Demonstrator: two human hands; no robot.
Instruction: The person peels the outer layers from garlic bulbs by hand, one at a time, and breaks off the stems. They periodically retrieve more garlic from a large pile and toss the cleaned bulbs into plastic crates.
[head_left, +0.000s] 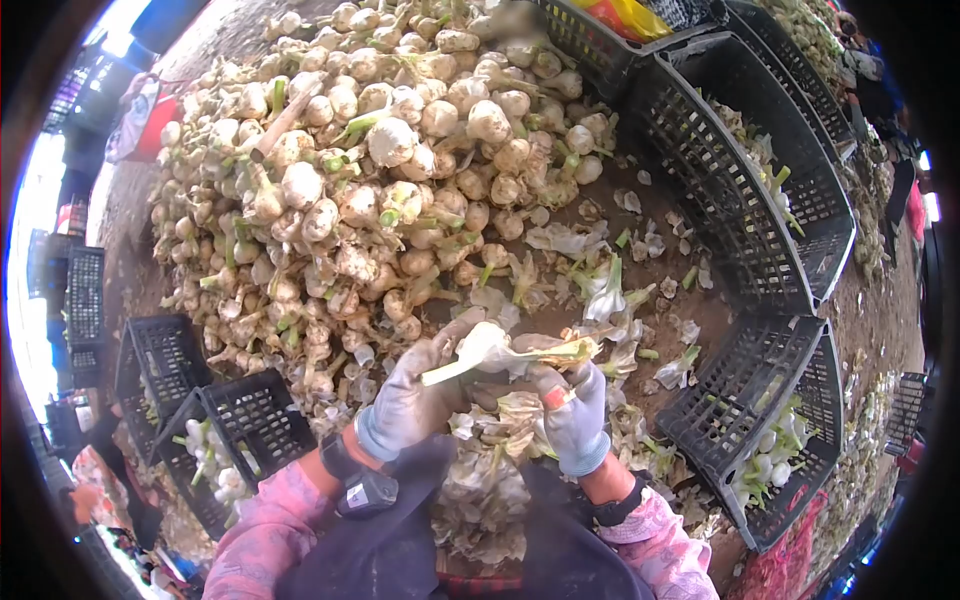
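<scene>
A garlic bulb (482, 347) with pale stems is held up in front of me, over my lap. My left hand (412, 398), in a whitish glove, is closed around the bulb from the left and below. On the other side my right hand (574, 420), gloved too and with an orange-pink band on one finger, is closed at the stem end, where loose brownish skin hangs. Its fingertips are partly hidden by the stem. Beyond the hands rises a big heap of unpeeled garlic (390, 180). Dry garlic skins (490, 490) lie between my legs.
Black plastic crates stand to the right (730, 190), lower right (745, 400) and lower left (255, 420), several with garlic inside. Skins and cut stems litter the ground (650, 300). A red bucket (155, 125) sits at the upper left, and a red net bag (795, 550) lies at the lower right.
</scene>
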